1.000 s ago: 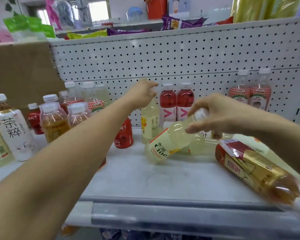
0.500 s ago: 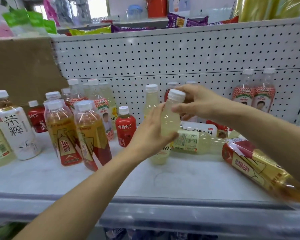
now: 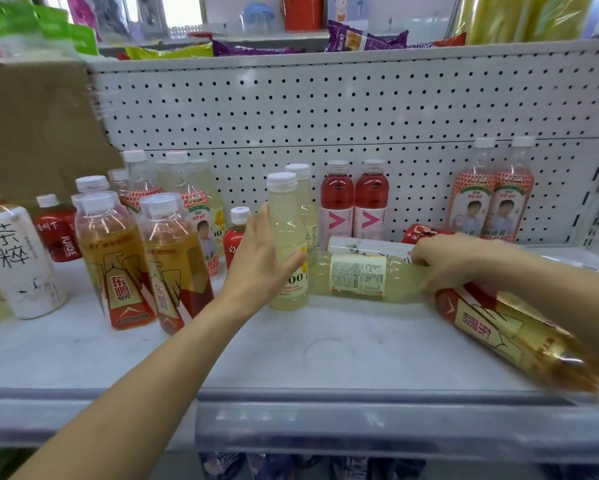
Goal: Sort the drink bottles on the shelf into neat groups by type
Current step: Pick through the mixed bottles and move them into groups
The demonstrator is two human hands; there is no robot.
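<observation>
**Lemon bottles mid-shelf: one upright, one lying**

We see the left hand (image 3: 263, 258) laid flat against the left side of the upright lemon bottle (image 3: 287, 237), fingers straight, thumb across its front. That bottle stands in the middle of the shelf (image 3: 291, 351). The right hand (image 3: 443, 261) is clenched round the neck end of the lying lemon bottle (image 3: 356, 275), whose base lies just beside the upright one. A third lemon bottle (image 3: 305, 202) stands right behind, so we count three here.

A white bottle (image 3: 367, 244) lies just behind the lying one. A lying amber bottle (image 3: 519, 337) sits at the right front, close under the right hand. Two upright amber bottles (image 3: 114, 258) stand left of the left hand, making three amber. We count two pink bottles (image 3: 337, 202) against the pegboard (image 3: 325, 109), two strawberry-patterned bottles (image 3: 473, 202) far right, and three small red bottles (image 3: 237, 233).
</observation>
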